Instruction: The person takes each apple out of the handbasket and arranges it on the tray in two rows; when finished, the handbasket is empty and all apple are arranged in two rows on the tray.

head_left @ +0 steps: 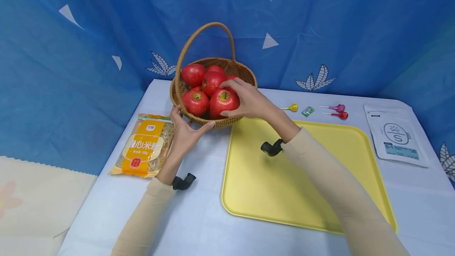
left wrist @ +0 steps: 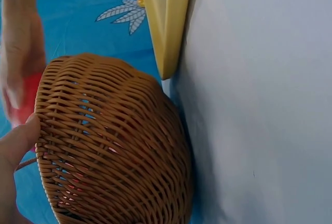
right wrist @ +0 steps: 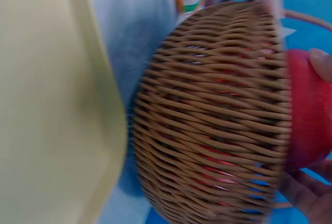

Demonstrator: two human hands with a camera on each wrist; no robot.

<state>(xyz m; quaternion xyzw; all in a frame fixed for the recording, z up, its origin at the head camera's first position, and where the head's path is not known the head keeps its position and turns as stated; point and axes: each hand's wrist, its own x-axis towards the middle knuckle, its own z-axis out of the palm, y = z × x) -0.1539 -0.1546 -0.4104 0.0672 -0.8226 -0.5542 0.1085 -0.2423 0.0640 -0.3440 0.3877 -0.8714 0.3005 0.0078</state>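
Observation:
A brown wicker basket [head_left: 245, 71] with a tall hoop handle stands at the back of the pale table and holds several red apples. My right hand [head_left: 241, 98] reaches in from the right and grips the front apple [head_left: 221, 104], fingers over its top and thumb below. My left hand [head_left: 189, 125] cups the basket's near left wall, thumb on the rim and fingers under the front. The left wrist view shows the woven wall [left wrist: 114, 146] with my thumb [left wrist: 15, 141] against it. In the right wrist view the apple [right wrist: 308, 110] shows above the basket [right wrist: 212, 115] rim between my fingers.
A yellow tray [head_left: 305, 177] lies just right of the basket, under my right forearm. An orange noodle pack [head_left: 145, 145] lies left of my left hand. Three lollipops [head_left: 335, 108], a green sweet [head_left: 307, 111] and a white pouch [head_left: 396, 135] lie at the back right. Blue cloth hangs behind.

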